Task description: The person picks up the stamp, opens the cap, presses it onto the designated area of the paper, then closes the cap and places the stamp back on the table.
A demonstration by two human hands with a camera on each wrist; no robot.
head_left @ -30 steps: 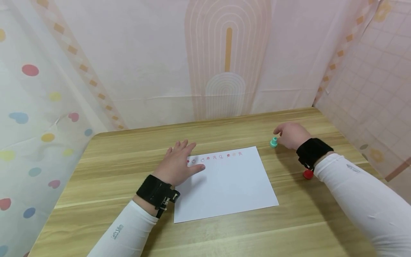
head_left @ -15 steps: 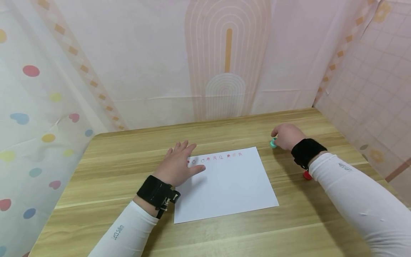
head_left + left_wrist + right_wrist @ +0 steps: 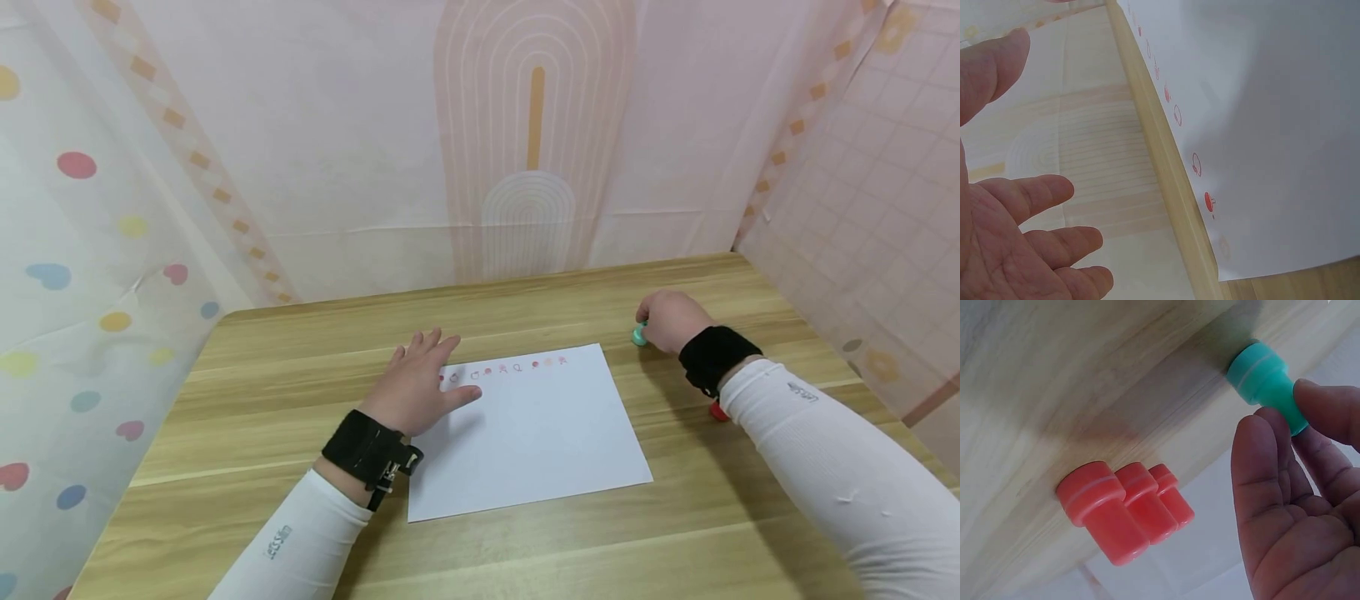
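Teal stamp (image 3: 638, 335) stands on the desk (image 3: 300, 350), just off the paper's (image 3: 540, 433) far-right corner; your right hand (image 3: 670, 320) pinches its top w/ fingertips (image 3: 1329, 403). Three red stamps (image 3: 1124, 508) stand in a row nearby, mostly hidden behind your right wrist in head view. Left hand (image 3: 417, 384) lies flat, fingers straight, pressing the paper's far-left corner beside a row of red stamp prints (image 3: 502, 369).
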